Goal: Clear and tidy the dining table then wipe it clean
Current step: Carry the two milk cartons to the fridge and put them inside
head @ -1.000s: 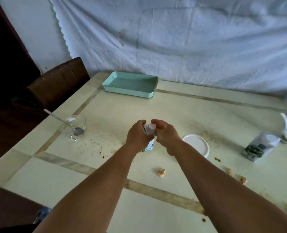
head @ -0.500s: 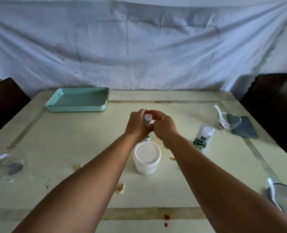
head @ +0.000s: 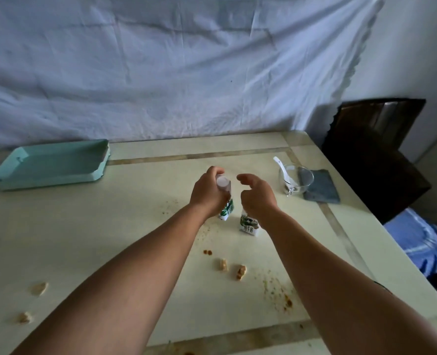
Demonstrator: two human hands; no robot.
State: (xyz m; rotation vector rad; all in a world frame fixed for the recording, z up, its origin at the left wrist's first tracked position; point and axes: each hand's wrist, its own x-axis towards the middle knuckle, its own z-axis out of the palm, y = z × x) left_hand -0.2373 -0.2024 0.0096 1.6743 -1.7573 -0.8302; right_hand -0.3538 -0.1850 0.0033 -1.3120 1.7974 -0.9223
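My left hand (head: 208, 194) gripped a small milk carton (head: 227, 204) above the crumb-strewn table (head: 135, 226). My right hand (head: 257, 198), fingers loosely curled and empty, hovered over a second carton (head: 248, 223). Clearing seemed underway; next probably grasping it and carrying both to the teal tray (head: 51, 162).

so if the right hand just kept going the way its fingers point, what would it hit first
Most likely the capped carton held in the left hand: the right hand is open, its fingers curling left toward the cap. Depth is unclear.

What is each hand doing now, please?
Left hand: closed around a small carton.
Right hand: open, fingers curled, holding nothing, above a second carton.
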